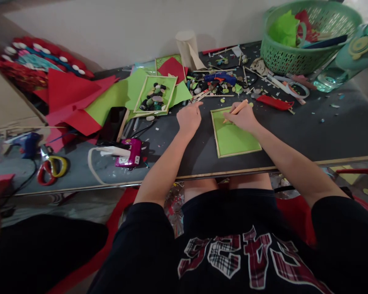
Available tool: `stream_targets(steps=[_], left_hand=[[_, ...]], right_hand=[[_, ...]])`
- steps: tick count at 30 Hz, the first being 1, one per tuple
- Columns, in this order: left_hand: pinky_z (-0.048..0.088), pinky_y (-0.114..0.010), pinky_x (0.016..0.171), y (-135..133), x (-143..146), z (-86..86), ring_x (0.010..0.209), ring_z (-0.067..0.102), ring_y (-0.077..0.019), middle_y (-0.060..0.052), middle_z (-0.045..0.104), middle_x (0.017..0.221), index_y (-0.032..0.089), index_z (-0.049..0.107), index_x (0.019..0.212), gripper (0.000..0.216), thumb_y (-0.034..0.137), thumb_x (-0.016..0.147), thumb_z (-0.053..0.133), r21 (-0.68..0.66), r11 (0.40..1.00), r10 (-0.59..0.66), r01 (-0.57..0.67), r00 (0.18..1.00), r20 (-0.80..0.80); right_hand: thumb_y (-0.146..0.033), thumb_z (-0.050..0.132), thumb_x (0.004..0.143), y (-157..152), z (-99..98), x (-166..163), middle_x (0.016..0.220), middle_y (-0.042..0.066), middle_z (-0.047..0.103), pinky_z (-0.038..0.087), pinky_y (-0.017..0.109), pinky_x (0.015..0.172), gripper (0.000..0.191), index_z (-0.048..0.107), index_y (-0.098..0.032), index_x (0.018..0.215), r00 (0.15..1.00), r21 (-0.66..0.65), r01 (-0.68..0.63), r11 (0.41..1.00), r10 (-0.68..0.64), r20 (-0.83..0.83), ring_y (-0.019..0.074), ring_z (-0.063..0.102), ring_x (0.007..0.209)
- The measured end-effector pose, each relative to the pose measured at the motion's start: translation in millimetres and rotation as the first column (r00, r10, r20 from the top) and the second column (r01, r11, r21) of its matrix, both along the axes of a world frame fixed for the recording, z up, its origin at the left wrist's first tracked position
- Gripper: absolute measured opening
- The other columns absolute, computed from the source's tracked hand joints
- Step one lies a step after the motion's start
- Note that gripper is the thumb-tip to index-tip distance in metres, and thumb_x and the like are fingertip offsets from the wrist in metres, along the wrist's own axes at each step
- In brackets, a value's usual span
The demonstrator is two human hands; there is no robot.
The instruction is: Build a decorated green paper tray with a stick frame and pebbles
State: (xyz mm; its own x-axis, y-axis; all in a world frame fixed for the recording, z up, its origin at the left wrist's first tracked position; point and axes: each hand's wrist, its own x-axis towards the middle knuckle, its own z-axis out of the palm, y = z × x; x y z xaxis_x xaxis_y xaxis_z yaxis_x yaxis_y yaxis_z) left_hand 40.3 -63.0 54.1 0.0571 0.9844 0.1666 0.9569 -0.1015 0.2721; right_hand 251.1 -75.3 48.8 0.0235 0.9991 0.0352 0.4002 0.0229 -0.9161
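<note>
My right hand (pixel 243 117) is closed round an orange pen (pixel 239 107). Its tip points down at a light green sheet (pixel 237 139) with thin wooden strips along its edges, lying flat before me. Whether the tip touches the sheet I cannot tell. My left hand (pixel 189 119) rests on the dark table to the left of that framed sheet, apart from it. Its index finger stretches to the right and the other fingers curl loosely, with nothing visible in them. Beyond it, a second framed green sheet (pixel 144 87) carries several dark and pale pebbles (pixel 155 98).
Pebbles, sticks and a blue glue gun (pixel 221 77) clutter the back. A green basket (pixel 294 61) and a bottle (pixel 340 65) stand right. Left lie red paper (pixel 70 98), a phone (pixel 113 122), a purple power strip (pixel 129 153), scissors (pixel 50 167) and another glue gun (pixel 26 143). Someone sits at left.
</note>
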Motion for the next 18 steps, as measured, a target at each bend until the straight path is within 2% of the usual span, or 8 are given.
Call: stream_targets(steps=[3,7,9,12,18], left_hand=[[0.053,-0.034,0.088,2.6,-1.7,-0.8,0.112,0.074,-0.0304,-0.009,0.081,0.12,0.027,0.069,0.143,0.042,0.035,0.107,0.048,-0.076,0.997,-0.024,0.021,0.999,-0.045],[0.054,-0.034,0.085,0.4,4.1,-3.2,0.109,0.075,-0.0306,-0.007,0.083,0.106,0.029,0.075,0.133,0.04,0.05,0.105,0.055,-0.126,0.98,-0.16,0.156,0.987,-0.021],[0.054,-0.034,0.084,-0.1,6.2,-4.8,0.108,0.075,-0.0305,-0.006,0.083,0.105,0.029,0.076,0.131,0.04,0.052,0.104,0.056,-0.141,0.971,-0.197,0.194,0.98,-0.006],[0.054,-0.033,0.083,1.1,6.5,-7.0,0.107,0.075,-0.0298,-0.007,0.082,0.105,0.029,0.076,0.13,0.04,0.053,0.103,0.058,-0.145,0.966,-0.212,0.213,0.977,0.017],[0.053,-0.032,0.078,3.4,5.7,-9.4,0.098,0.075,-0.0286,-0.008,0.081,0.098,0.025,0.073,0.13,0.041,0.052,0.104,0.057,-0.145,0.959,-0.243,0.243,0.97,0.017]], right_hand=[[-0.02,0.084,0.077,-9.8,3.7,-2.2,0.055,0.0,0.056,0.035,0.026,0.048,0.036,0.051,-0.019,0.062,0.999,-0.079,-0.029,0.996,0.028,-0.02,0.0099,0.049,0.048],[-0.014,0.077,0.079,-9.2,-2.2,-0.9,0.056,-0.002,0.053,0.035,0.025,0.051,0.038,0.046,-0.02,0.059,0.999,0.051,0.035,0.998,-0.035,-0.008,0.0086,0.047,0.052],[-0.011,0.074,0.078,-5.8,-7.5,0.9,0.055,-0.003,0.05,0.033,0.025,0.052,0.039,0.043,-0.02,0.057,0.999,0.094,0.05,0.994,-0.051,0.011,0.0081,0.044,0.054],[-0.011,0.075,0.076,-2.4,-12.7,2.9,0.055,-0.003,0.049,0.031,0.025,0.053,0.039,0.042,-0.02,0.056,0.999,0.089,0.029,0.996,-0.031,0.027,0.0081,0.041,0.055],[-0.012,0.075,0.077,-3.5,-8.9,0.3,0.055,-0.004,0.046,0.03,0.027,0.055,0.038,0.044,-0.02,0.056,0.998,0.117,0.011,0.993,-0.018,0.053,0.0077,0.039,0.055]])
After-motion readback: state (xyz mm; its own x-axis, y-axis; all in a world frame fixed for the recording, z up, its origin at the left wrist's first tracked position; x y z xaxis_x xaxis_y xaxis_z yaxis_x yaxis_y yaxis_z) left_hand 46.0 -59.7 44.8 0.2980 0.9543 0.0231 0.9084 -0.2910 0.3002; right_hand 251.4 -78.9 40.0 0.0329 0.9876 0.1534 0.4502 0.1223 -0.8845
